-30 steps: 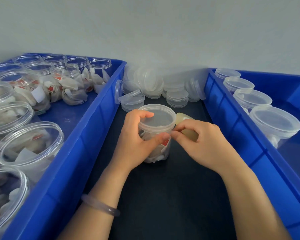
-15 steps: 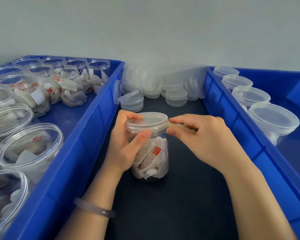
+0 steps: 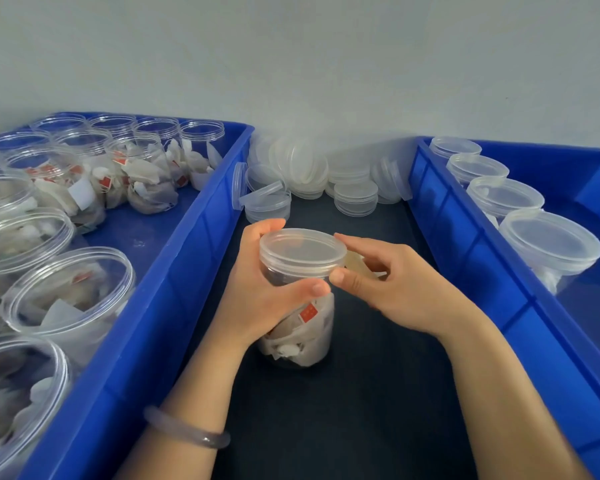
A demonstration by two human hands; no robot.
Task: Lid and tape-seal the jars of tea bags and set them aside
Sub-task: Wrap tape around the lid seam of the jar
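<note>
One wide-angle view looks forward and down from the person's head along the dark surface point(image 3: 378, 403). It sits close, so the left hand point(image 3: 257, 292) and right hand point(image 3: 409, 292) fill mid-frame around the jar point(image 3: 300, 330) and both forearms enter from the bottom edge. The left bin point(image 3: 174, 271) and right bin point(image 3: 465, 261) run off the sides, and the wall point(image 3: 291, 64) closes the top.

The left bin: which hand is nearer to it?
Left. The left hand grips the jar beside the left bin; the right hand, holding tape, touches the jar's other side, nearer the right bin.
</note>
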